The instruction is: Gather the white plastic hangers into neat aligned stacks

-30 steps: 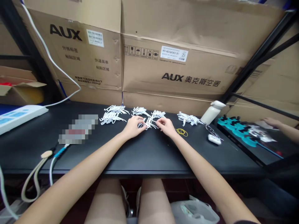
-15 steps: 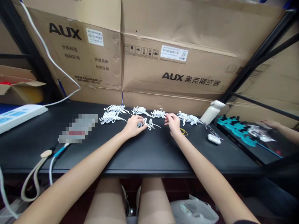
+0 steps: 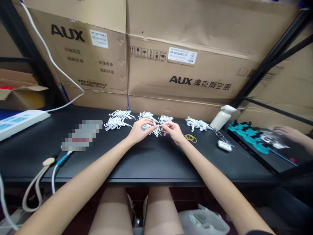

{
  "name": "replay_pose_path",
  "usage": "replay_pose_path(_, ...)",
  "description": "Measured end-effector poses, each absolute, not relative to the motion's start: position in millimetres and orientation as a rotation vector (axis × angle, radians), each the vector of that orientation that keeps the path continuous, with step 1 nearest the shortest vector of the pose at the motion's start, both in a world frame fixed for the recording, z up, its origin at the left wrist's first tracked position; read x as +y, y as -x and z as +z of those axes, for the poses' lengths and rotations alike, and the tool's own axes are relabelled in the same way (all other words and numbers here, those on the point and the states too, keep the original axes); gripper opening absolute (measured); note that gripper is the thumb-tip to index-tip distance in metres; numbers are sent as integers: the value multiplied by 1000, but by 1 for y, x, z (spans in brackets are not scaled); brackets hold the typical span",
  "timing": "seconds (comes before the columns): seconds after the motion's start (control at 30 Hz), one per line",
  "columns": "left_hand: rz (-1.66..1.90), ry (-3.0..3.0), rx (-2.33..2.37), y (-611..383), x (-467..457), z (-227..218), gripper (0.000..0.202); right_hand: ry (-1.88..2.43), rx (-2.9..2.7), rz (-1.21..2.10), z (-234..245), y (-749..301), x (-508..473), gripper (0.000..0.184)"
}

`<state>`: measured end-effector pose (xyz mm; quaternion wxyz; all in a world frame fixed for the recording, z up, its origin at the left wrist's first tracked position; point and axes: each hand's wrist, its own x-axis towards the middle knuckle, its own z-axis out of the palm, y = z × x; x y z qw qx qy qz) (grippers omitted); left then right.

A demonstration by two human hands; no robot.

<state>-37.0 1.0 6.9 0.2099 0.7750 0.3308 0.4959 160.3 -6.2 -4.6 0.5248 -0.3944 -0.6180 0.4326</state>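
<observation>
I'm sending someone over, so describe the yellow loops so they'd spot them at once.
Find the black tabletop in front of the AUX cartons. Just right of the person's right hand, and nearer than the rightmost white bundle, lie thin loops. They're yellow, unlike the white bundles nearby.

Reads AUX in bold black on the left box (image 3: pixel 85 60), with 分拣标签 粘贴区域 and 快递面单 粘贴区域 beneath, then 300kgf ending a small line. Says AUX 奥克斯空调 on the right box (image 3: pixel 151 80), lower than handling signs (image 3: pixel 148 54): arrows, glass, umbrella. Starts KFR-46G on the white label (image 3: pixel 182 55), plus 25; too fine to read on the barcode label (image 3: pixel 98 39).
</observation>
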Motion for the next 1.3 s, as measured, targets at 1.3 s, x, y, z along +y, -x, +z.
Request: replay_pose_path(1.3,1300,-1358,1011,39,8,12,37,1444,-1929,397,-23,-177,8,13)
